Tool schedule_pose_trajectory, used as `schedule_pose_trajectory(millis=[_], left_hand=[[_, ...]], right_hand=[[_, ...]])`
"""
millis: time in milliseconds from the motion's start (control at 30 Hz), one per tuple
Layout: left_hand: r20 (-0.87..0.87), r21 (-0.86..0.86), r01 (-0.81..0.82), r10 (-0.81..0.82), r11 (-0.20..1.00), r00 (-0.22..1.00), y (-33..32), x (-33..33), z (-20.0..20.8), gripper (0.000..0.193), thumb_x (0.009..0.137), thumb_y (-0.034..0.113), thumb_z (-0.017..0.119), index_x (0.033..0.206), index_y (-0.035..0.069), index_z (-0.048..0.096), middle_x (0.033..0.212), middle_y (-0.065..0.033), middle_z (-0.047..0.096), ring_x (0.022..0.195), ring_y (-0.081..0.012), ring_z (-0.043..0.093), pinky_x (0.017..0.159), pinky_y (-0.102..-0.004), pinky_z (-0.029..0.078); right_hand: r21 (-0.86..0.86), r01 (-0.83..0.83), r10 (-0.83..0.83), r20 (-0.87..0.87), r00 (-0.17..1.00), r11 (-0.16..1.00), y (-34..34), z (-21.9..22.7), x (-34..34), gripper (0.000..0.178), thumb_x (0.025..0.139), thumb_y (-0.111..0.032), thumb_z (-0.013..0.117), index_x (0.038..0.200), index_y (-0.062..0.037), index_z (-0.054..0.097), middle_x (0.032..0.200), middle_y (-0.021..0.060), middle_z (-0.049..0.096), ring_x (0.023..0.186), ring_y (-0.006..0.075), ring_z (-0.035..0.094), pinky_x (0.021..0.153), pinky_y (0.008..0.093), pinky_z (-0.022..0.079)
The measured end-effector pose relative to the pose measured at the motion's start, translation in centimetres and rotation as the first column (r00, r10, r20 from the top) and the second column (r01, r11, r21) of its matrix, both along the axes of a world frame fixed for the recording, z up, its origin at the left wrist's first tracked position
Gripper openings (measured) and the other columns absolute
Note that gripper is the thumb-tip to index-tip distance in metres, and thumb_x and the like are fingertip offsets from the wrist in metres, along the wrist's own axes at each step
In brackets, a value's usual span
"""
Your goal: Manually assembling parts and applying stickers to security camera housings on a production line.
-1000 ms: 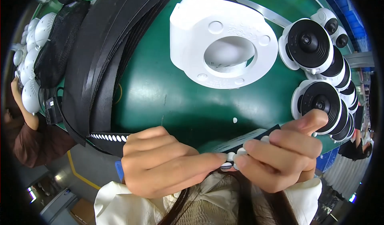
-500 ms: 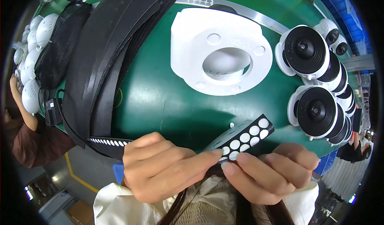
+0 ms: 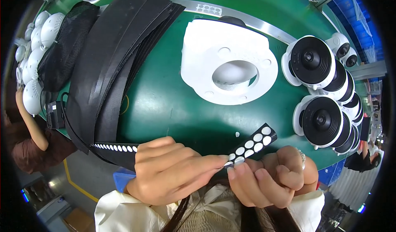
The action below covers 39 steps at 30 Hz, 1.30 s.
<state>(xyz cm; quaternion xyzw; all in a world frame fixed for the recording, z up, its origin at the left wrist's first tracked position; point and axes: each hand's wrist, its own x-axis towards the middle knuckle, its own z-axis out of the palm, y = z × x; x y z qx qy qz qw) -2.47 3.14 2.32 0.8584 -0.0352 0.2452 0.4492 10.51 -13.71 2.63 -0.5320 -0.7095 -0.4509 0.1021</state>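
In front of my chest, my left hand (image 3: 169, 176) pinches the lower end of a short black strip (image 3: 271, 134) carrying rows of white round dots. My right hand (image 3: 266, 180) is closed with its fingers curled, its fingertips pressed at that same lower end, next to the left fingertips. The strip slants up to the right from the fingers; whether a single dot is gripped between them is hidden. A loose white dot (image 3: 237, 134) lies on the green table beyond the strip. Farther off stands a white plastic housing (image 3: 198, 50) with an oval opening.
Long black sheets (image 3: 109, 62) are stacked at left beside a black mesh bag (image 3: 68, 46) and white domed parts (image 3: 33, 98). Another dotted strip (image 3: 115, 148) lies near my left hand. White-and-black round camera-like units (image 3: 324, 118) stand at right. A co-worker's arm (image 3: 35, 135) shows far left.
The strip has turned, so its clear backing no longer shows. My right hand has rolled and curled more. The left has shifted slightly right, and the whole view has moved a little.
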Motion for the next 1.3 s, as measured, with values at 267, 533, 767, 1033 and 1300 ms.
schedule_pose_trajectory(millis=[267,533,767,1033,1300], left_hand=[[-0.085,-0.104,0.075,-0.084,0.992,0.993,0.1,-0.1,0.3,0.019,0.059,-0.003,0.067,0.077,0.001,0.068,0.060,-0.0053,0.063,0.042,-0.0125,0.053,0.043,-0.0219,0.034],[-0.130,0.127,-0.266,0.282,0.956,0.951,-1.6,1.1,-0.4,0.013,0.063,0.003,0.070,0.073,0.004,0.062,0.085,-0.0117,0.062,0.077,-0.0267,0.056,0.070,-0.0329,0.041],[0.121,0.517,-0.366,0.357,0.774,0.926,-1.8,1.9,-2.2,0.010,0.072,0.006,0.058,0.063,0.004,0.056,0.122,-0.0093,0.054,0.118,-0.0319,0.044,0.094,-0.0469,0.034],[0.026,0.438,-0.258,0.275,0.861,0.961,-1.7,2.2,-2.5,0.014,0.074,0.006,0.056,0.061,0.002,0.053,0.126,-0.0102,0.050,0.121,-0.0349,0.041,0.095,-0.0487,0.035],[0.032,0.414,-0.241,0.251,0.878,0.968,-1.6,2.3,-2.5,0.012,0.075,0.007,0.056,0.064,0.001,0.056,0.127,-0.0077,0.050,0.123,-0.0359,0.039,0.095,-0.0484,0.036]], right_hand=[[-0.101,-0.168,0.071,-0.614,0.786,0.981,0.3,0.1,-0.3,0.026,0.062,-0.009,0.071,0.083,-0.0194,0.060,0.092,-0.0063,0.059,0.075,0.0121,0.049,0.058,0.0247,0.035],[-0.139,-0.063,-0.095,-0.884,0.459,0.988,2.3,4.5,2.8,0.016,0.076,-0.015,0.059,0.076,-0.0022,0.048,0.113,0.0219,0.050,0.091,0.0222,0.046,0.081,0.0337,0.036],[-0.090,-0.028,-0.058,-0.824,0.564,0.996,7.4,3.1,3.6,0.015,0.068,0.009,0.062,0.080,0.0028,0.056,0.100,0.0161,0.057,0.086,0.0191,0.054,0.069,0.0254,0.042],[-0.081,0.013,-0.076,-0.850,0.521,0.997,7.2,2.8,3.4,0.016,0.067,0.009,0.063,0.080,0.0043,0.056,0.095,0.0160,0.058,0.079,0.0189,0.054,0.066,0.0237,0.043],[-0.090,0.013,-0.081,-0.808,0.583,0.996,7.5,2.7,3.7,0.016,0.066,0.010,0.063,0.078,0.0038,0.056,0.094,0.0148,0.058,0.079,0.0176,0.053,0.062,0.0220,0.042]])
